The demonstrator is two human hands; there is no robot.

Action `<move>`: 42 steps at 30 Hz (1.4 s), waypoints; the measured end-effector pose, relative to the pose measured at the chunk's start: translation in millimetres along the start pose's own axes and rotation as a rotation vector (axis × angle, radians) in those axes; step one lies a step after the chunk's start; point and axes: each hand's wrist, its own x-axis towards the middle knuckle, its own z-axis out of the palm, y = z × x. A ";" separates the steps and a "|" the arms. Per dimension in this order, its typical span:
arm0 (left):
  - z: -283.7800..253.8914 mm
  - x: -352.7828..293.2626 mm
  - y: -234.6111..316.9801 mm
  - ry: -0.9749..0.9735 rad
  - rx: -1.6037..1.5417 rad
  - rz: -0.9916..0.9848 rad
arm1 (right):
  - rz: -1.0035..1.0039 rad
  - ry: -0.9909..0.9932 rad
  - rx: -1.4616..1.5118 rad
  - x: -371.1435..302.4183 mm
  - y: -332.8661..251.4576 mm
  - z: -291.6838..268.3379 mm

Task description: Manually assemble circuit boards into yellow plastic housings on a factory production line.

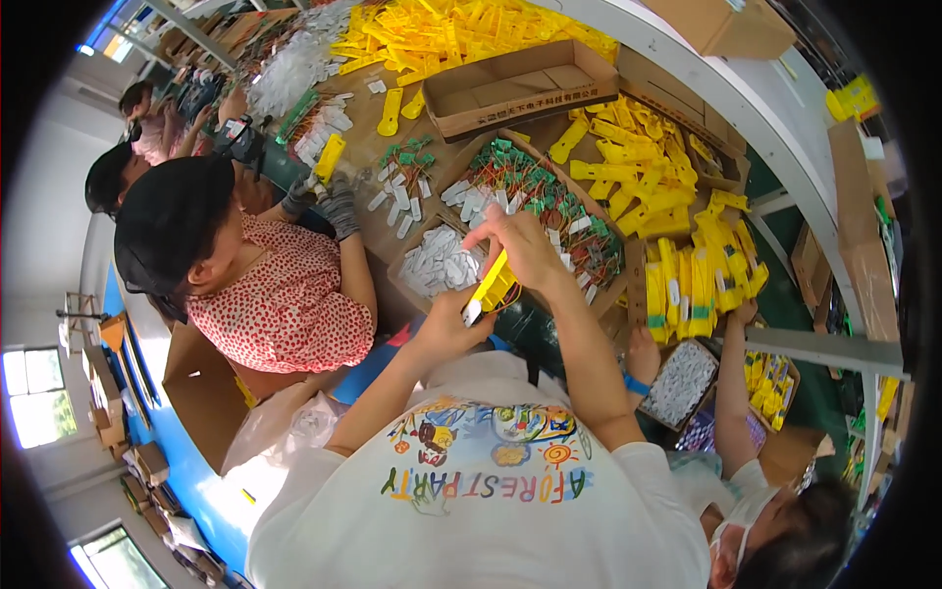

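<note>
My left hand is closed around a yellow plastic housing, held tilted in front of my chest. A white piece shows at the housing's lower end, and dark parts show along its side. Over the upper end of the housing is my right hand, with fingers apart and nothing visible in them; whether it touches the housing is hard to see. Just beyond my hands, a shallow box holds small white plastic pieces. Beside it, a larger cardboard box contains green circuit boards with coloured wires and white tabs.
A long cardboard tray stands across the table before a heap of yellow housings. More yellow housings lie at right. A gloved co-worker works at left; another person reaches in at lower right, beside a box of small pale parts.
</note>
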 end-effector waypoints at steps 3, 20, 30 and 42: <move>-0.8 9.9 6.0 0.006 -0.066 -0.134 | -0.059 -0.021 0.031 17.2 16.1 -7.4; -123.7 213.9 -15.7 0.562 -0.621 -0.069 | -0.593 0.661 -1.298 209.0 71.2 -135.5; -182.7 388.8 -174.7 0.223 0.490 -0.419 | -0.463 0.566 -0.827 167.2 110.8 -111.8; -8.0 204.5 -94.9 0.472 -0.223 -0.040 | 0.487 0.444 -1.522 71.5 176.7 -332.9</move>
